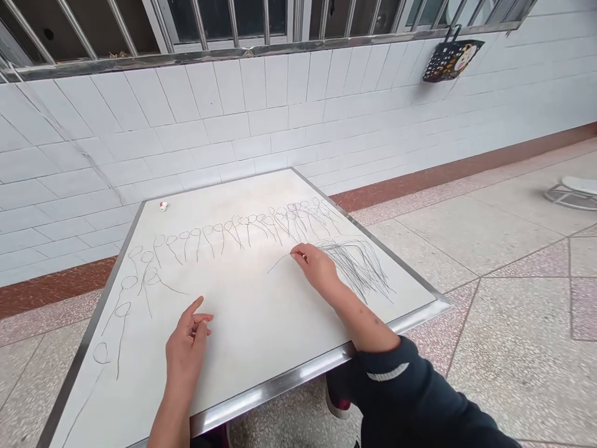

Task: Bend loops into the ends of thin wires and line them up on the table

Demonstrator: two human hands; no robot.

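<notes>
My right hand (317, 267) pinches a thin dark wire (278, 261) between thumb and fingertips, just above the white table. The wire's free end points left and towards me. Beside that hand, on the right, lies a loose bundle of thin dark wires (361, 264), spread out side by side. My left hand (189, 339) hovers over the front left of the table, fingers apart, with nothing visible in it. Beyond both hands runs a row of looped wires (214, 233), each a small ring with a tail; several more looped wires (122, 311) lie down the left side.
The white table (242, 367) has a metal-edged rim and stands against a white tiled wall (261, 127). A small red and white object (164, 206) sits at its far left corner. A patterned bag (450, 61) hangs from the window bars on the right.
</notes>
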